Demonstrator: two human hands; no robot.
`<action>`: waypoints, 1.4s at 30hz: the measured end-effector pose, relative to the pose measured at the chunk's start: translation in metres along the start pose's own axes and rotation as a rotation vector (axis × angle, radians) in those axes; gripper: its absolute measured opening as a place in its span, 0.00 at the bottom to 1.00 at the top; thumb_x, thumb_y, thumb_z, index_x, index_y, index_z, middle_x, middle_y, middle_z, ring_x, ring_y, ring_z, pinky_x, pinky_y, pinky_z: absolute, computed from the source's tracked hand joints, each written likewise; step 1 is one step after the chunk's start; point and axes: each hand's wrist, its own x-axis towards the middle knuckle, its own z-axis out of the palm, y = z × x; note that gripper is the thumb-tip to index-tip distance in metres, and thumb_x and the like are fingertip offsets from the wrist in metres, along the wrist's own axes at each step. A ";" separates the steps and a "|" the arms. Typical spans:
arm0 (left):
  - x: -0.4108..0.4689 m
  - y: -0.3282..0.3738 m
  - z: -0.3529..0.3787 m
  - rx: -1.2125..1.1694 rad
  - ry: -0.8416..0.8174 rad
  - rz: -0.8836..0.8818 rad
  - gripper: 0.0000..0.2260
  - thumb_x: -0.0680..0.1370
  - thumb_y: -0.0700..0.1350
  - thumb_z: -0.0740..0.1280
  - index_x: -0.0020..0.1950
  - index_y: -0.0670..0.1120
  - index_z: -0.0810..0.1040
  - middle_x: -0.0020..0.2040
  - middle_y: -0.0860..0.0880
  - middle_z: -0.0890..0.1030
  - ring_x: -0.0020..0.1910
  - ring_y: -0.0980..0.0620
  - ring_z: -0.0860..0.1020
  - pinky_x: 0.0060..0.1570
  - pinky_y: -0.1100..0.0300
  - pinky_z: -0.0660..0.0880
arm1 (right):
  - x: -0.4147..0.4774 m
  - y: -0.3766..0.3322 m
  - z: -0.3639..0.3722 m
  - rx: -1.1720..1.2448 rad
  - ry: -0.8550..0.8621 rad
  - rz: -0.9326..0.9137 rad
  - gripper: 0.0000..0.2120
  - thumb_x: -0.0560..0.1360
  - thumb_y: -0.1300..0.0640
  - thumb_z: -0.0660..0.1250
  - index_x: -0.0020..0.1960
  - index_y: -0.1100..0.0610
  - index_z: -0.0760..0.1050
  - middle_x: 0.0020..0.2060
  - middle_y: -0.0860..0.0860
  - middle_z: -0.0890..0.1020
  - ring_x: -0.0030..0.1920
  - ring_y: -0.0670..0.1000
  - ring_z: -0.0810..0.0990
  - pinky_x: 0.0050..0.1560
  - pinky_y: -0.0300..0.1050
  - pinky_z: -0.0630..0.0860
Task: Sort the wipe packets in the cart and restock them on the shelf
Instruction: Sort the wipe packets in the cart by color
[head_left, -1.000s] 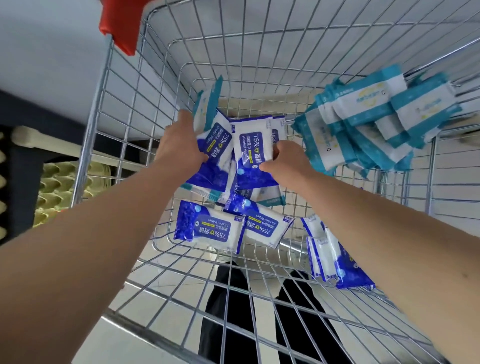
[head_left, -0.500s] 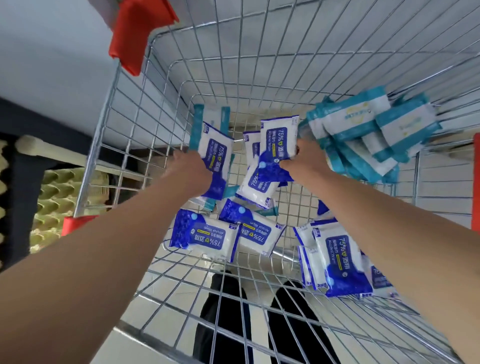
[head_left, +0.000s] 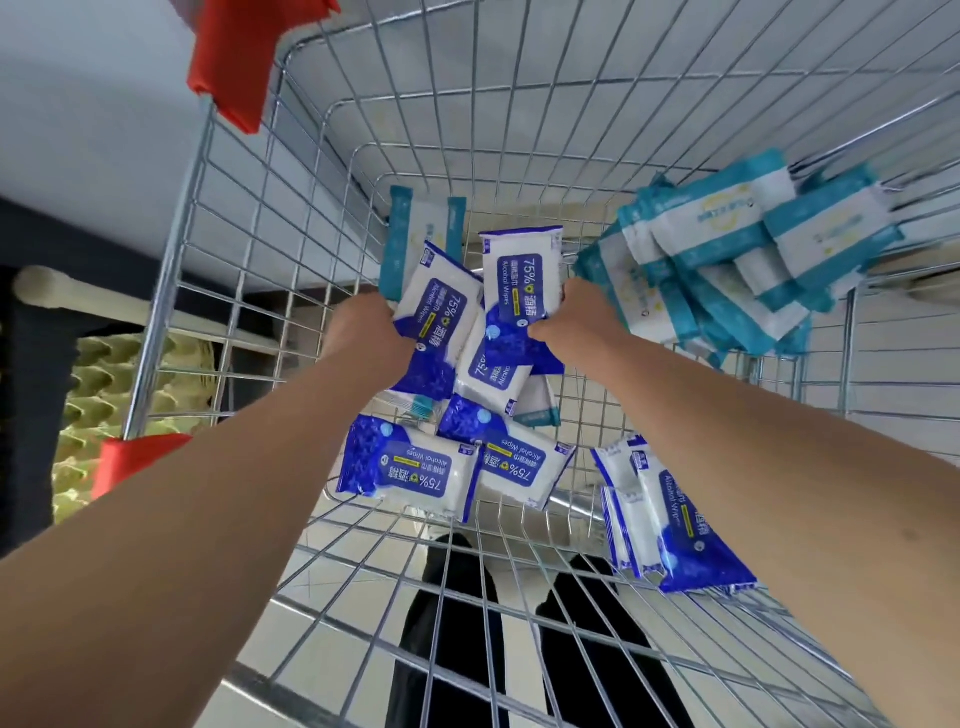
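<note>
Both bare forearms reach forward from the lower corners, converging toward the middle; the left hand (head_left: 363, 338) shows its back, fingers curled round a blue wipe packet (head_left: 441, 304). The right hand (head_left: 576, 317), just beside it but apart, pinches a second blue packet (head_left: 522, 270), thumb pressed on its lower part; both wrists are straight.

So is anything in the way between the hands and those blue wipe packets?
Nothing visible. The left hand grips a blue packet and the right hand pinches a second blue packet, both held above the loose packets lying in the cart. The shelf is out of view.
</note>
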 end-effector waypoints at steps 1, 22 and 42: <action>-0.001 0.000 0.000 -0.008 0.003 0.011 0.05 0.75 0.42 0.69 0.47 0.44 0.74 0.39 0.48 0.76 0.33 0.55 0.72 0.27 0.63 0.67 | -0.001 -0.001 -0.001 0.021 -0.002 -0.010 0.17 0.72 0.62 0.71 0.58 0.62 0.71 0.53 0.57 0.80 0.52 0.54 0.80 0.35 0.40 0.73; -0.099 0.099 -0.023 -0.126 -0.600 0.280 0.27 0.71 0.38 0.75 0.67 0.49 0.71 0.59 0.50 0.76 0.51 0.56 0.75 0.50 0.64 0.70 | -0.110 0.080 -0.192 -0.157 -0.222 0.035 0.19 0.67 0.61 0.75 0.56 0.53 0.76 0.50 0.50 0.84 0.49 0.50 0.82 0.56 0.50 0.77; -0.132 0.148 0.117 0.471 -0.477 0.559 0.44 0.64 0.63 0.75 0.74 0.53 0.61 0.68 0.47 0.68 0.67 0.43 0.63 0.66 0.46 0.66 | -0.127 0.200 -0.166 -0.671 -0.299 -0.080 0.38 0.60 0.54 0.80 0.64 0.57 0.66 0.57 0.55 0.69 0.52 0.53 0.73 0.51 0.47 0.75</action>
